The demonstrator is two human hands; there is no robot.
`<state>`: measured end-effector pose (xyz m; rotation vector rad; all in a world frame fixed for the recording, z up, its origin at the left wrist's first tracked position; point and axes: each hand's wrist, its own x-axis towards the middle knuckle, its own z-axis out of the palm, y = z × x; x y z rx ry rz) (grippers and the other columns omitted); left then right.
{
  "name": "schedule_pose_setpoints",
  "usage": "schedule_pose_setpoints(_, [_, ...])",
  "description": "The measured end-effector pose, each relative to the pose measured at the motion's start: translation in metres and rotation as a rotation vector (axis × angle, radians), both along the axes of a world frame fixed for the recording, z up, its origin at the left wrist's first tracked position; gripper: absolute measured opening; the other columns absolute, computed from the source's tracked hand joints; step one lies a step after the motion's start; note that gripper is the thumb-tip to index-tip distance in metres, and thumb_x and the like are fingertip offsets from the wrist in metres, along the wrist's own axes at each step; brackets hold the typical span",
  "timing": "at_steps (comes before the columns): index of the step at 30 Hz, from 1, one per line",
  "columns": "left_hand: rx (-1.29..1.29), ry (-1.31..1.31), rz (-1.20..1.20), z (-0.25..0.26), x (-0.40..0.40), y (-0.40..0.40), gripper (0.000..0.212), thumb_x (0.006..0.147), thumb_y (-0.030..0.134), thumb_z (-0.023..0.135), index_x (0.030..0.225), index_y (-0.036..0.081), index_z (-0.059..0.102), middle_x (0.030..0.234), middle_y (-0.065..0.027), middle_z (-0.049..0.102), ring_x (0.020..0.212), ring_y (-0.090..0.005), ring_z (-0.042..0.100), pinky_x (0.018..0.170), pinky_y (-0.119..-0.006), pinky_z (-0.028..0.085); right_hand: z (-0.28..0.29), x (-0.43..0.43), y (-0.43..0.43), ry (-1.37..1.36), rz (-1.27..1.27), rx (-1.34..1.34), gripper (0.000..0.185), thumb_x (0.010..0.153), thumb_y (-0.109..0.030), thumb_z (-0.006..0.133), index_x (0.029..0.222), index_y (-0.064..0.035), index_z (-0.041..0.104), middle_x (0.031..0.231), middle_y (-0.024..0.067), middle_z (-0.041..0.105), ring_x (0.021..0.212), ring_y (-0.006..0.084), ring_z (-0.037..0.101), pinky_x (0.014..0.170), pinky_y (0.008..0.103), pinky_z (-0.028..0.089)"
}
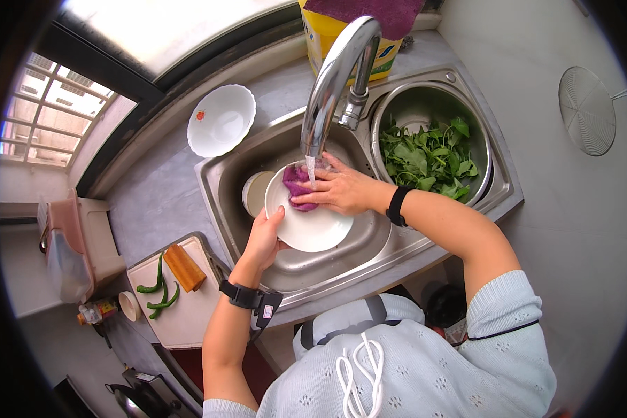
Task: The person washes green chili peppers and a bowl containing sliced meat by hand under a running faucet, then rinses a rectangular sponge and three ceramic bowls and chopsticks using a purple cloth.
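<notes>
My left hand [264, 237] holds a white plate [316, 230] by its left rim, tilted over the stainless steel sink basin [298, 271]. My right hand [337, 188] presses a purple cloth [299, 190] against the plate's inner face. Water runs from the chrome faucet [321, 104] onto the cloth and my right fingers. Partly hidden behind the plate, a pale round vessel [253, 193] rests in the basin. A white scalloped bowl [224, 123] with a red flower motif stands on the counter behind the sink.
At right, a steel pot [486, 157] holds leafy greens [423, 157]. A yellow container [316, 39] under a purple cloth stands behind the faucet. A cutting board [183, 329] at left bears green chillies [160, 277] and an orange-brown block [184, 267]. A wire skimmer [588, 111] hangs on the right wall.
</notes>
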<state>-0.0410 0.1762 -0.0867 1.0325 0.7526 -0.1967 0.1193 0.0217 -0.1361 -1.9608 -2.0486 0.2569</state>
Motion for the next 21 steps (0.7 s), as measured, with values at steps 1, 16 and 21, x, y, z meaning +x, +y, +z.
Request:
schedule_pose_setpoints(1, [-0.011, 0.035, -0.026, 0.001, -0.002, -0.001, 0.035, 0.093, 0.019, 0.04, 0.125, 0.004, 0.037, 0.112, -0.0141, 0.055, 0.096, -0.0259, 0.061, 0.075, -0.042, 0.056, 0.001, 0.011, 0.002, -0.038, -0.003, -0.022, 0.046, 0.09, -0.025, 0.039, 0.134, -0.0372, 0.036, 0.14, -0.0027, 0.037, 0.137, 0.0233, 0.018, 0.107, 0.0581, 0.008])
schedule_pose_setpoints(16, [0.214, -0.118, 0.42, -0.039, 0.019, -0.009, 0.049, 0.077, -0.004, 0.037, 0.125, 0.005, 0.038, 0.113, -0.0139, 0.052, 0.094, -0.023, 0.059, 0.068, -0.036, 0.057, -0.008, -0.077, 0.0, 0.488, -0.302, 0.183, 0.054, 0.073, -0.01, 0.052, 0.127, -0.004, 0.044, 0.121, 0.0238, 0.046, 0.106, 0.0427, 0.042, 0.095, 0.0473, 0.035])
schedule_pose_setpoints(21, [0.216, 0.039, 0.22, 0.008, 0.028, -0.011, 0.053, 0.075, -0.003, 0.036, 0.127, 0.006, 0.033, 0.115, -0.0159, 0.05, 0.097, -0.0258, 0.058, 0.074, -0.038, 0.055, -0.007, -0.056, -0.011, 0.294, -0.239, 0.209, 0.046, 0.069, -0.003, 0.056, 0.114, -0.0075, 0.051, 0.104, 0.0129, 0.053, 0.093, 0.0344, 0.05, 0.084, 0.0402, 0.043])
